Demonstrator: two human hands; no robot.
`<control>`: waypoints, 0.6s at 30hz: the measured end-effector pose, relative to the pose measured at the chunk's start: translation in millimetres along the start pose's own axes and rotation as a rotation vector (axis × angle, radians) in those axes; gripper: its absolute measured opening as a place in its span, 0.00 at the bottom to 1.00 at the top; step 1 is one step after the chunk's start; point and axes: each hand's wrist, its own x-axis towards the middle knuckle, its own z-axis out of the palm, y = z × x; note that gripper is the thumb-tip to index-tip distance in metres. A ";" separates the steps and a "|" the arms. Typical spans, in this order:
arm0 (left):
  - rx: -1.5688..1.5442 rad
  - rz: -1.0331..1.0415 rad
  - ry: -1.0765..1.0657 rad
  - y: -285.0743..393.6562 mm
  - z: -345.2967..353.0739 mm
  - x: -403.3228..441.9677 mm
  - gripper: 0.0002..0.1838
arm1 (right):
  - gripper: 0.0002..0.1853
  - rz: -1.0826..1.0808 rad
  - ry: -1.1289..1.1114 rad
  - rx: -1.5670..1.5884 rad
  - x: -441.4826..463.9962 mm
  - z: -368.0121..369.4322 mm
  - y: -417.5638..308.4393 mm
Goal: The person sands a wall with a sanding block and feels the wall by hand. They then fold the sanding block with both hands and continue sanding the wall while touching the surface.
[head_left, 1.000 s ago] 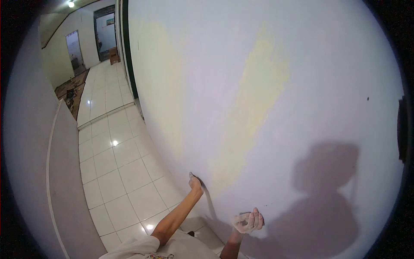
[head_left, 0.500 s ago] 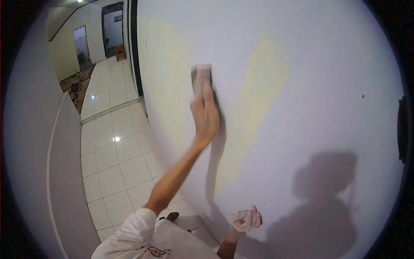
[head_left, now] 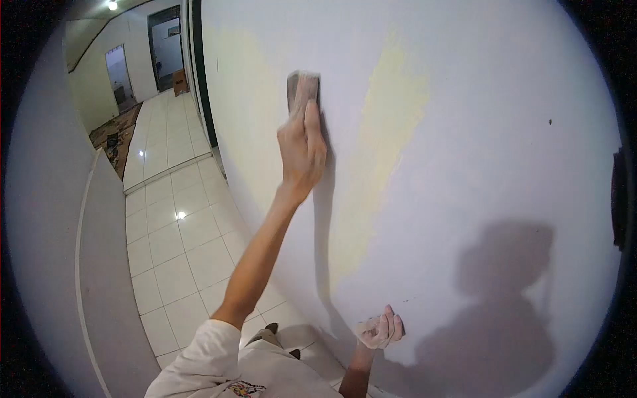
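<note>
My left hand is raised against the pale wall, its fingers pressed over a flat grey block that lies on the wall's surface. To the block's left and right are yellowish patches on the wall. Lower down, near the wall, my right hand is palm up with curled fingers, powdery and whitish. It holds a small dark piece, mostly hidden by the fingers.
A low partition stands at the left, beside a white tiled floor with a step. Farther back are doorways, a brown box and a dark mat. My shadow falls on the wall at the right.
My left hand has gone from low beside the wall to high up on it, with the block now visible under its fingers. My right hand stays low, nearly in place.
</note>
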 end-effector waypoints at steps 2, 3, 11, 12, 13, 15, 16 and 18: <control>0.046 -0.067 0.016 -16.6 -2.1 -40.4 0.28 | 0.12 -0.004 0.008 0.027 0.9 0.1 1.2; 0.039 -0.123 0.018 -28.3 -3.9 -64.9 0.28 | 0.12 -0.006 0.007 0.017 0.8 -0.4 1.6; -0.062 -1.002 0.039 -139.7 -18.4 -288.0 0.32 | 0.09 -0.002 -0.113 -0.074 3.9 -9.6 0.4; -0.071 -1.240 0.002 -158.5 -21.3 -320.4 0.36 | 0.09 -0.013 -0.114 -0.077 5.3 -9.7 0.5; -0.128 -1.289 0.152 -171.2 -17.6 -348.2 0.39 | 0.09 -0.009 -0.132 -0.107 7.0 -10.0 -0.9; -0.061 -1.288 0.200 -196.3 -12.5 -395.4 0.41 | 0.08 -0.010 -0.152 -0.140 6.1 -14.6 -1.9; 0.009 -1.276 0.248 -200.4 -12.2 -396.1 0.44 | 0.09 -0.020 -0.179 -0.165 3.7 -18.6 -0.2; -0.136 -1.457 0.274 -218.7 -10.2 -399.8 0.45 | 0.09 -0.035 -0.229 -0.197 0.3 -17.7 -0.5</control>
